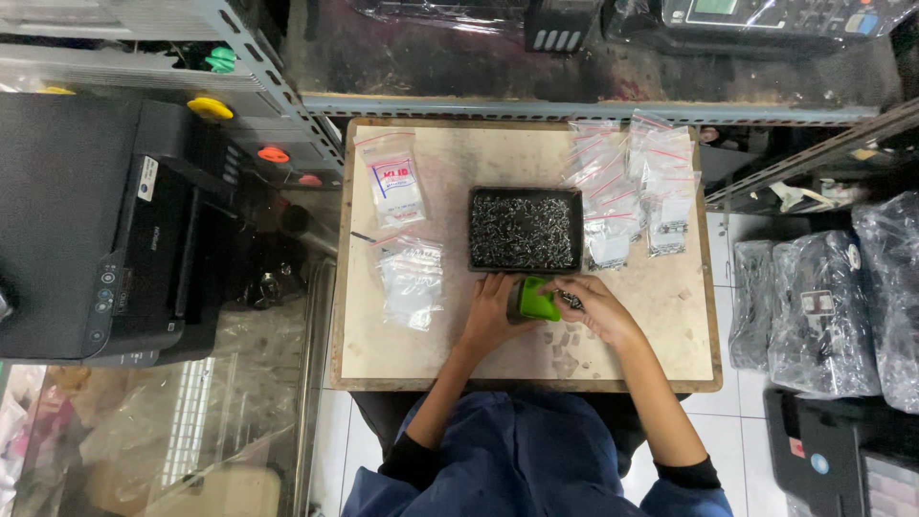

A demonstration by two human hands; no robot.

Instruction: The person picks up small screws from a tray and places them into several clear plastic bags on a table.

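Worn beige surface (661,335) between a black printer (86,230) and wrapped black bundles (814,316); black tray (526,229) of small screws at centre; clear bags (632,187) right, more bags (410,280) left; left hand (490,314) curled around green cup (536,301) below tray; right hand (598,306) pinched on small dark pieces at its rim.

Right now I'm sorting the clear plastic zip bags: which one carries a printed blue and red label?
The flat bag at the board's far left corner; the other bags show no such label.
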